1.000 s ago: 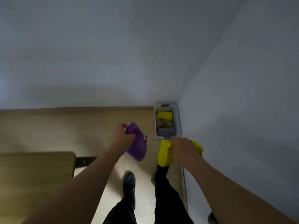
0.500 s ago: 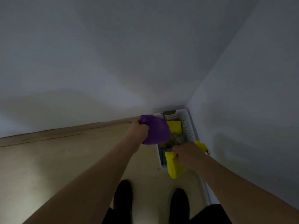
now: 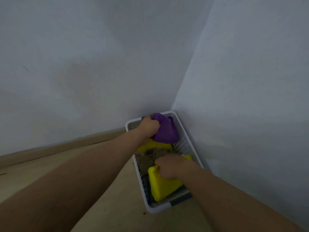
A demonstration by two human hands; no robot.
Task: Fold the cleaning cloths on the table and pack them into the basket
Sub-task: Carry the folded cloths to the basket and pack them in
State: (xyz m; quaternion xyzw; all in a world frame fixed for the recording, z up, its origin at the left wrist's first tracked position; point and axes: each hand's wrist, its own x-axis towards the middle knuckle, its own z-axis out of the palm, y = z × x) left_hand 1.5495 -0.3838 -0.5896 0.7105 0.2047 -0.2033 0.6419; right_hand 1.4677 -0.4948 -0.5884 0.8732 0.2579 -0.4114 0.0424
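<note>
A white perforated basket point(image 3: 185, 144) stands on the floor in the corner of two walls. My left hand point(image 3: 148, 125) grips a bunched purple cloth point(image 3: 165, 131) over the basket's far end. My right hand point(image 3: 170, 166) grips a yellow cloth point(image 3: 161, 185) pushed down into the near end. Between them lie another yellow cloth point(image 3: 153, 145) and a brownish cloth point(image 3: 147, 158). A grey cloth point(image 3: 179, 192) shows under the near yellow one.
Two pale walls meet right behind the basket, and the right wall point(image 3: 250, 114) runs close along its side. A wooden skirting board point(image 3: 63, 145) lines the left wall. Light wooden floor point(image 3: 117, 206) stretches to the left of the basket.
Both hands have moved down and forward to the basket. The purple cloth now hangs over the far end, and the yellow cloth has gone from outside the basket into its near end.
</note>
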